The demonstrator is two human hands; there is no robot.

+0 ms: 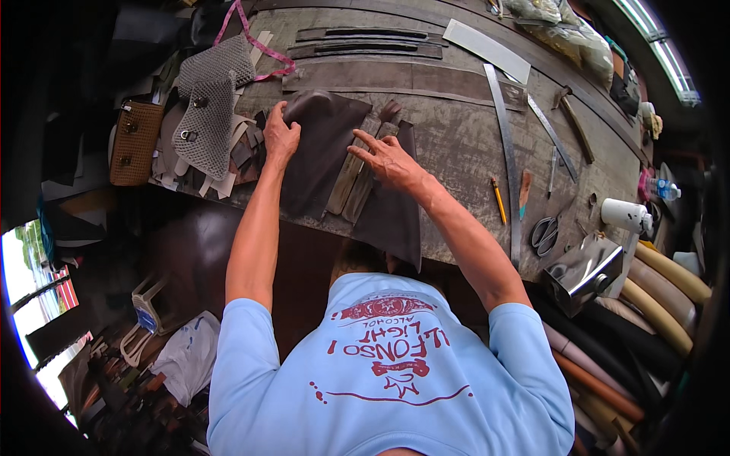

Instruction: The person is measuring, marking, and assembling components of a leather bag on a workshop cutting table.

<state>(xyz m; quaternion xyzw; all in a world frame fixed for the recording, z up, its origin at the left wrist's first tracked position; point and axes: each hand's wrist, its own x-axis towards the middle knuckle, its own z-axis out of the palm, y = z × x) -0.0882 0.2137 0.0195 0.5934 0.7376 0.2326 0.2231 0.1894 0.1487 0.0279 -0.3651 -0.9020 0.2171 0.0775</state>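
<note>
A dark brown leather sheet [313,156] lies over the front of the worktable. At its left edge is my left hand [281,137], thumb and forefinger apart, with nothing visible between them. My right hand [389,161] reaches over two narrow brown strips [344,191], fingers spread; whether its fingertips press on them I cannot tell. Right of the strips, another dark leather part [391,224] hangs past the table's front edge. Just beyond my right hand lies a rounded brown end [391,112] of something I cannot make out.
Grey woven pieces [205,125] and a brown woven piece [134,144] sit at the left. Rightward lie a long metal ruler [502,144], a pencil [499,201], scissors [544,235], a hammer [576,128] and a white bottle [625,215]. Material rolls [661,304] stand lower right.
</note>
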